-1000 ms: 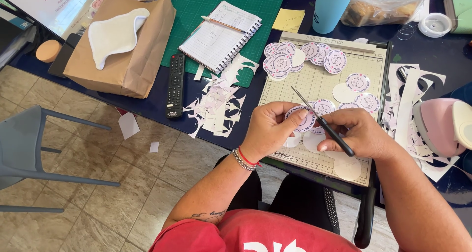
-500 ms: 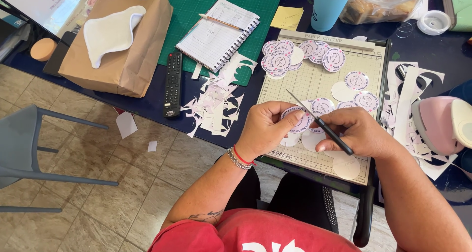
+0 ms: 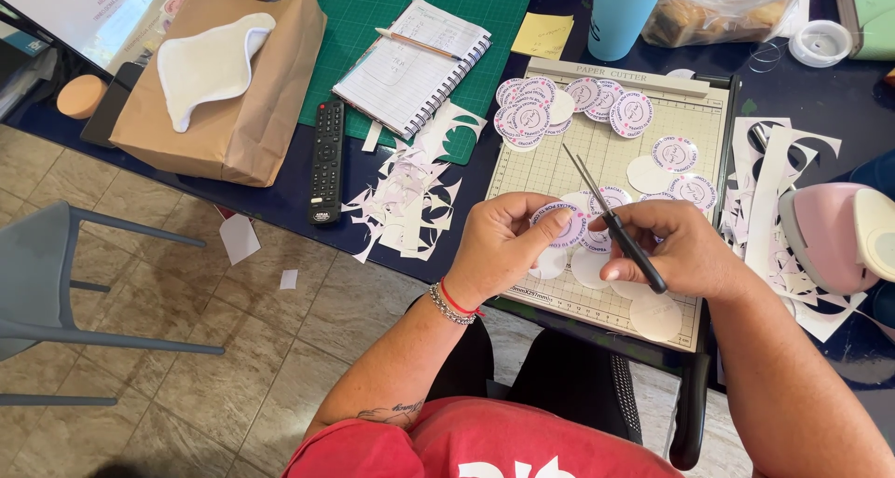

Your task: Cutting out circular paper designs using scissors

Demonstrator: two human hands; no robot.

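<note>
Left hand pinches a round white paper sticker with purple print between thumb and fingers, grip closed on it, holding it up just above the cream gridded paper-cutter board, probably so its edge can be turned toward the blades. Right hand is closed around the handles of a thin pair of black-handled scissors; blades look shut or nearly so, tips pointing up-left past the sticker. More blank and printed rounds lie under both hands on the board. A stack of finished round stickers sits at the board's far left corner, away from the cutting spot, likely to keep it free. White paper offcuts are heaped left of the board, beside a black remote control. A pink punch-like tool sits at right.

Versus the earlier frames: both hands stay in the same place, the sticker is still pinched, and the scissors are tilted a little more upright. The rest of the table is unchanged.
</note>
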